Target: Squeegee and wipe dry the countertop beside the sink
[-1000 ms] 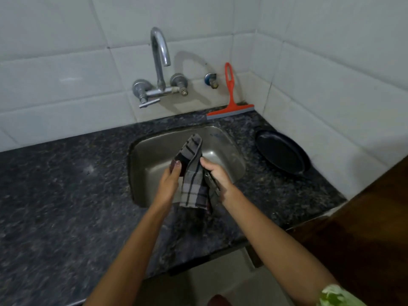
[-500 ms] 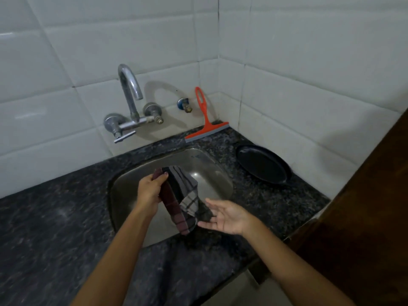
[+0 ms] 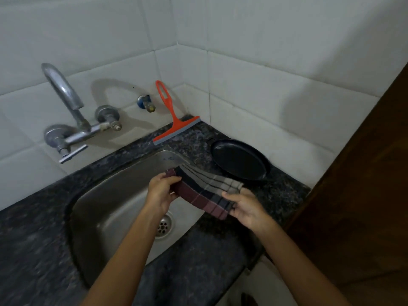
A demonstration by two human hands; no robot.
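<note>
A checked cloth (image 3: 205, 188) in grey, dark blue and maroon is stretched between both my hands over the right edge of the steel sink (image 3: 110, 208). My left hand (image 3: 161, 193) grips its left end above the basin. My right hand (image 3: 247, 206) pinches its right end over the dark speckled countertop (image 3: 276, 195). An orange squeegee (image 3: 174, 120) leans against the tiled back wall, its blade resting on the counter behind the sink.
A black round pan (image 3: 240, 160) lies on the counter right of the sink, close to the cloth. A metal tap (image 3: 66, 102) juts from the wall at left. A dark wooden panel (image 3: 364, 195) bounds the right side. White tiled walls meet in the corner.
My right hand, open and empty half a second ago, has taken the cloth's free end. The cloth went from hanging bunched to spread sideways, shifted toward the right counter.
</note>
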